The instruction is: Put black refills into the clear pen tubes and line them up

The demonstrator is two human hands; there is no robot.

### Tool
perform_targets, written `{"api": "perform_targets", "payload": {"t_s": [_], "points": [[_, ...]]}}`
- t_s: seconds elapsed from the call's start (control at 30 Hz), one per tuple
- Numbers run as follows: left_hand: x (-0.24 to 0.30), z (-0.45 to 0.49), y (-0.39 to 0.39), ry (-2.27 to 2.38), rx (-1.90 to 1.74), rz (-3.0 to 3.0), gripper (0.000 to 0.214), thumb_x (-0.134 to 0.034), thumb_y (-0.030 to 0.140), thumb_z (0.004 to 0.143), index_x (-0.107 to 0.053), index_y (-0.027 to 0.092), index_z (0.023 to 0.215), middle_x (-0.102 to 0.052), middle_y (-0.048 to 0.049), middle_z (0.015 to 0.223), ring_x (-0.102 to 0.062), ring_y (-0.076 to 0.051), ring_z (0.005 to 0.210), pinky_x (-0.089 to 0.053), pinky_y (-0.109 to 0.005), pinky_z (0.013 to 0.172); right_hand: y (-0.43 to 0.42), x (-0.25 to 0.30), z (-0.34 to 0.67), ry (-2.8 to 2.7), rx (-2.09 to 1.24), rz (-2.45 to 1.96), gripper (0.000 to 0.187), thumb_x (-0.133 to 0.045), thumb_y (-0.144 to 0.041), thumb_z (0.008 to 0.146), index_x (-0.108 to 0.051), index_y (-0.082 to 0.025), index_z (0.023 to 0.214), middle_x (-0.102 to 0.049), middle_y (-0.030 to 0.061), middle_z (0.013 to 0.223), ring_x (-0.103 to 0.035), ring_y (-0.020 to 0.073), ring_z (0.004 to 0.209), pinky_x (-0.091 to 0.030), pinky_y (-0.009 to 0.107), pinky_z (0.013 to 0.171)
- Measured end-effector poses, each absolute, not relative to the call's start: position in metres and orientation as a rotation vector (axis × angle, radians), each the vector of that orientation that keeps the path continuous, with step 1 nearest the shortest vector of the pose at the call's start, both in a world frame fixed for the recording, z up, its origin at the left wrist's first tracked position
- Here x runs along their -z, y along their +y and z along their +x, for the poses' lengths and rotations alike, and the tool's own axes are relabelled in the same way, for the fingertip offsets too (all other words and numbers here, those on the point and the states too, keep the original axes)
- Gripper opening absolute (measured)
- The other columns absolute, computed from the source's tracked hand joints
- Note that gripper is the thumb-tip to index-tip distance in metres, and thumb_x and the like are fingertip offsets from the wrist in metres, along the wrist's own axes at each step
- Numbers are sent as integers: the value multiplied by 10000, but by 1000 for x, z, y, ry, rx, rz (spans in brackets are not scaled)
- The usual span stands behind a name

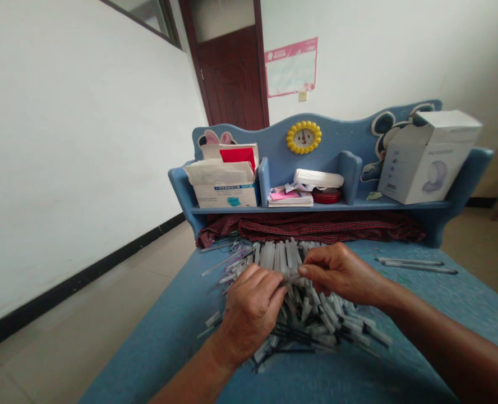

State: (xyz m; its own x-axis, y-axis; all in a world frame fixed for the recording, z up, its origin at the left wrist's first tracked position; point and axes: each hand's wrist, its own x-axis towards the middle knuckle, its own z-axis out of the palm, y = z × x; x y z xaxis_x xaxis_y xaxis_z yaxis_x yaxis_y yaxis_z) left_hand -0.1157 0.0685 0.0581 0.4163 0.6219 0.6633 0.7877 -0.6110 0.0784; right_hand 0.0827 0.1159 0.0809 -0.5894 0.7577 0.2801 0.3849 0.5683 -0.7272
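A heap of clear plastic pen barrels and thin dark refills lies in the middle of the blue desk. My left hand hovers over the heap's near left side, fingers curled and pinched on one pen part. My right hand comes in from the right, fingertips pinched on the same small piece between the two hands. What exactly the piece is stays unclear.
Two finished pens lie apart at the desk's right. A red checked cloth sits under the blue shelf, which holds a mask box, papers, a white carton and a yellow clock. A door stands behind.
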Motion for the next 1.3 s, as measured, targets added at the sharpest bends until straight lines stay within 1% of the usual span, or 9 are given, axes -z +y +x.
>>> {"api": "perform_targets", "payload": {"t_s": [0.13,0.3,0.43,0.57,0.67,0.77,0.9,1.1,1.3], "points": [[-61,-117,67,-1264,915,-2396,106,-521,173,851,-609,150,795,-595,-49,687,-522,-186,683,-422,-308,640,113,-89,85,-2182,-791,-906,319,-503,-316,864,-544,-155,592,-531,-21,511,-475,78,463,-308,193,451],[-65,-119,67,-1333,832,-2384,169,-502,204,868,-619,146,761,-591,-56,688,-519,-196,687,-418,-325,651,113,-93,86,-2166,-731,-890,313,-503,-318,863,-557,-152,602,-521,-24,510,-456,78,467,-297,197,451],[-63,-120,72,-1367,914,-2371,157,-518,200,855,-628,136,762,-596,-54,683,-533,-198,694,-421,-322,655,113,-94,87,-2142,-771,-860,323,-487,-341,876,-563,-150,627,-528,-23,518,-464,75,466,-305,187,444],[-62,-125,79,-1460,1172,-2326,108,-571,210,817,-640,129,802,-629,-50,734,-568,-181,696,-433,-290,653,113,-99,94,-2128,-782,-825,314,-504,-340,868,-559,-146,627,-534,-23,534,-478,71,474,-323,179,452],[-65,-126,81,-1651,1440,-2286,105,-599,238,797,-647,146,807,-637,-16,724,-573,-146,630,-434,-248,602,113,-104,101,-2165,-792,-849,254,-527,-312,849,-582,-142,668,-538,-22,555,-485,75,489,-328,181,455],[-67,-127,81,-1817,1718,-2259,113,-619,269,783,-655,162,796,-640,9,703,-576,-130,615,-426,-220,572,112,-106,108,-2219,-791,-905,235,-529,-306,840,-586,-144,678,-520,-26,550,-468,76,490,-310,185,448],[-67,-129,81,-1885,2032,-2240,122,-655,288,759,-664,175,805,-653,20,709,-553,-111,595,-428,-201,550,109,-100,116,-2300,-801,-963,233,-516,-299,843,-578,-149,676,-499,-30,554,-456,77,500,-292,188,449],[-69,-123,81,-1915,2489,-2211,156,-723,260,683,-657,156,779,-685,-14,742,-585,-121,592,-457,-194,508,104,-83,121,-2446,-808,-1050,181,-531,-266,831,-609,-153,713,-528,-31,580,-461,75,524,-302,186,477],[-72,-119,79,-1926,2739,-2232,142,-728,217,664,-655,141,759,-704,-49,796,-613,-128,618,-473,-200,525,99,-73,113,-2586,-748,-1029,125,-544,-194,788,-619,-144,701,-460,-57,529,-387,54,483,-261,179,463]]}}
